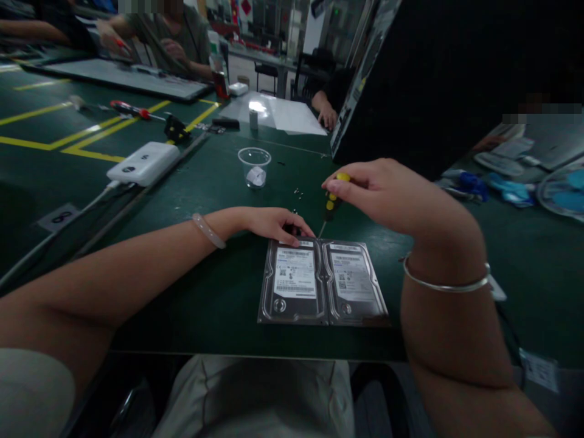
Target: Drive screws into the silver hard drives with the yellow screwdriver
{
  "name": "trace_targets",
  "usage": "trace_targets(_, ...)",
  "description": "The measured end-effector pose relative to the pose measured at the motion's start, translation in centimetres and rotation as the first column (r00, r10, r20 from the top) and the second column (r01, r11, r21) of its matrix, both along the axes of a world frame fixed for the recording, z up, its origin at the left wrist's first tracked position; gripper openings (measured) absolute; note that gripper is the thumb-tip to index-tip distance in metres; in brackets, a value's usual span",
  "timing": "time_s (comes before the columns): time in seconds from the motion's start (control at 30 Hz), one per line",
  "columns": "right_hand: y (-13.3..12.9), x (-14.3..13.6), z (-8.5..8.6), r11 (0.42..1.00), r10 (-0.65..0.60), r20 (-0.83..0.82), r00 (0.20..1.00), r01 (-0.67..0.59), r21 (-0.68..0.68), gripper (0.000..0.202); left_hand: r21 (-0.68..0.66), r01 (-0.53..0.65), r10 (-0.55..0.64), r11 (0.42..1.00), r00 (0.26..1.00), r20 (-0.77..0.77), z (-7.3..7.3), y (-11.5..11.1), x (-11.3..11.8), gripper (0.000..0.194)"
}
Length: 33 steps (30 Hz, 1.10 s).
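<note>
Two hard drives lie side by side, label up, on the green table: the left hard drive [294,292] and the right hard drive [353,286]. My left hand [280,225] grips the far edge of the left drive, thumb on its top face and fingers at its far side. In my right hand [371,188] is a yellow-and-black screwdriver [330,202], held by its handle, shaft pointing down. Its tip meets the far edge where the drives adjoin; the exact contact is too small to tell. Several tiny screws [298,193] lie beyond the drives.
A clear plastic cup [254,167] holds crumpled white paper. To the left are a white power strip [145,163] with a cable and a red screwdriver [132,110]. A large black panel [438,85] stands at right. Other people work across the table, one hand [325,114] beside it.
</note>
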State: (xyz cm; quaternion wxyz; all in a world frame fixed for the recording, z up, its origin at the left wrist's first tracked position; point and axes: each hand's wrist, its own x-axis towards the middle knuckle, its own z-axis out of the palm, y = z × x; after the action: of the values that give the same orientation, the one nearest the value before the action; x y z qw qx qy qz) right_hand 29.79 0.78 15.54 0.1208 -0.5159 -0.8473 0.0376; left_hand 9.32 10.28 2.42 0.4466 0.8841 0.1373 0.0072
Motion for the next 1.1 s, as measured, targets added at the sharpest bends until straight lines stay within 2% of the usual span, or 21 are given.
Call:
trace_targets(0.1,0.0,-0.4,-0.1,0.996,-0.048,0.029,0.998,0.046,0.075,0.050,0.011,-0.008,0.008,1.000,1.000,-0.002,0.1,0.0,0.0,0.047)
trace_targets(0.2,0.4,-0.7,-0.4,0.977,-0.160,0.022,0.987,0.155,0.149,0.051,0.013,-0.011,0.011,1.000,1.000,-0.011,0.2,0.0,-0.1,0.048)
trace_targets(0.3,0.9,-1.0,-0.8,0.955,-0.245,-0.011,0.969,0.243,0.170,0.051,0.013,-0.010,0.010,1.000,1.000,-0.011,0.2,0.0,-0.1,0.049)
trace_targets(0.4,1.2,-1.3,-1.0,0.948,-0.266,-0.037,0.963,0.268,0.169,0.049,0.013,-0.008,0.008,1.000,1.000,-0.003,0.1,0.0,0.0,0.049)
trace_targets(0.57,1.4,-1.2,-1.3,0.983,-0.109,-0.040,0.993,0.114,0.142,0.046,0.020,-0.003,0.003,1.000,1.000,-0.006,0.1,0.0,0.0,0.047)
trace_targets(0.7,1.8,0.1,-1.0,0.997,0.026,-0.015,1.000,-0.025,0.077,0.038,0.013,-0.001,0.001,1.000,1.000,0.007,0.0,0.0,0.0,0.047)
trace_targets(0.83,1.7,1.9,-0.1,0.972,0.233,-0.059,0.971,-0.235,-0.023,0.026,0.021,-0.012,0.011,1.000,1.000,0.004,0.0,-0.1,0.0,0.052)
trace_targets(0.93,1.1,2.7,0.7,0.937,0.341,-0.078,0.937,-0.345,-0.049,0.029,0.034,-0.010,0.010,0.999,1.000,0.001,0.1,-0.1,0.0,0.052)
trace_targets(1.0,0.7,2.9,1.1,0.928,0.362,-0.070,0.930,-0.367,-0.071,0.033,0.035,-0.008,0.008,0.999,1.000,-0.006,0.2,-0.1,0.0,0.051)
trace_targets(1.1,0.4,2.8,1.2,0.947,0.296,-0.109,0.949,-0.306,-0.095,0.036,0.024,-0.001,0.001,1.000,1.000,-0.009,0.2,-0.1,-0.1,0.050)
